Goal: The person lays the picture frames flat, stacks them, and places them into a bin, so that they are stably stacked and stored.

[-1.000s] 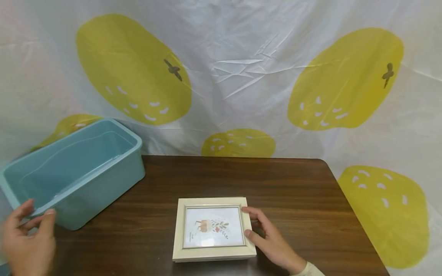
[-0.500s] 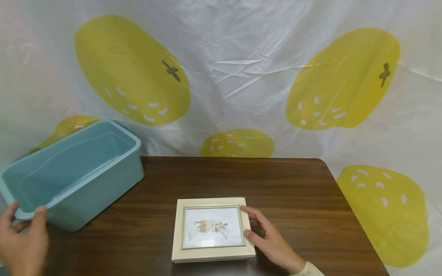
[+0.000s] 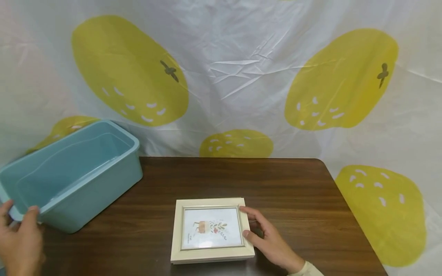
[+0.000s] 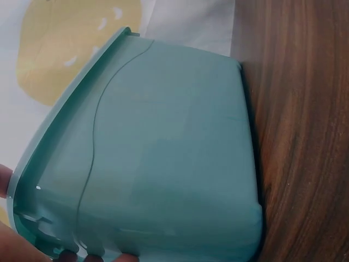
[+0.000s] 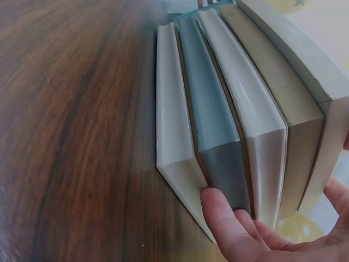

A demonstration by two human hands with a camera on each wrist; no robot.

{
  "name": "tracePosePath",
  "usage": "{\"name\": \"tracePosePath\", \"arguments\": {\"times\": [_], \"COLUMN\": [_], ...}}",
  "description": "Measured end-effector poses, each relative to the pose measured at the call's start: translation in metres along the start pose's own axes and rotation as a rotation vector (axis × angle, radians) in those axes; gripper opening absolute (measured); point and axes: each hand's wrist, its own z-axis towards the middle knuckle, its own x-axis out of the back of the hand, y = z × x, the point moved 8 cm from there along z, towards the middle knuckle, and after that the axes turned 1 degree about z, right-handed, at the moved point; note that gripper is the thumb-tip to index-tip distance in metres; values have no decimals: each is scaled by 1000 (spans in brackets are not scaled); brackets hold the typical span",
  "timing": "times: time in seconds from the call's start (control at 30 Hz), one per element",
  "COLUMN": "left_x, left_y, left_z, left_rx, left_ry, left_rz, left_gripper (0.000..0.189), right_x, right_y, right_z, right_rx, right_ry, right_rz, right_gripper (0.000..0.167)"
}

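My left hand grips the near left corner of a blue-green plastic tub. In the left wrist view, several fingertips curl beneath the rim while another digit lies over the edge. A cream picture frame with a printed drawing tops a stack at the table's front middle. Under it, the right wrist view shows a tan frame, a white frame, a blue frame and a white bottom one. My right hand touches the stack's right side, fingers loosely spread against the edges.
The dark wood table ends at a rounded far right corner. Behind it hangs a white curtain printed with yellow fruit. The tub stands at the table's left against the curtain.
My left hand has moved left and slightly down, and its fingers have come onto the tub's corner. The whole head view has shifted slightly; the right hand stays at the stack.
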Motion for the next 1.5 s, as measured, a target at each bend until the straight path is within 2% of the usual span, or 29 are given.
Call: {"name": "tracePosePath", "arguments": {"times": [0.1,0.17,0.33,0.4,0.5,0.67,0.9,1.17,1.27,1.5], "left_x": [0,0,-5,-8,-16,-28,-42,-58,-65,-82], "left_y": [1,1,7,9,13,13,2,-3,-2,2], "left_z": [1,1,-5,-10,-23,-38,-50,-70,-78,-96], "left_rx": [2,4,-48,-58,-66,-76,-5,-37,-60,-149], "left_ry": [-17,-21,-31,-44,-64,-123,-232,-314,-349,-396], "left_rz": [-46,-39,215,280,311,243,63,-31,-30,67], "left_gripper": [58,59,63,64,66,66,63,60,60,61], "right_x": [-1,-1,-2,-1,-1,1,0,1,1,0], "right_y": [2,4,5,5,4,4,3,4,4,5], "right_z": [1,2,2,2,2,2,2,2,2,1], "right_rx": [-13,-22,-24,-22,-19,-20,-8,-14,-9,-11], "right_ry": [3,3,6,10,15,25,11,13,11,3], "right_rz": [-1,2,8,8,9,7,10,12,14,28], "right_gripper": [54,54,55,55,55,55,55,56,55,55]}}
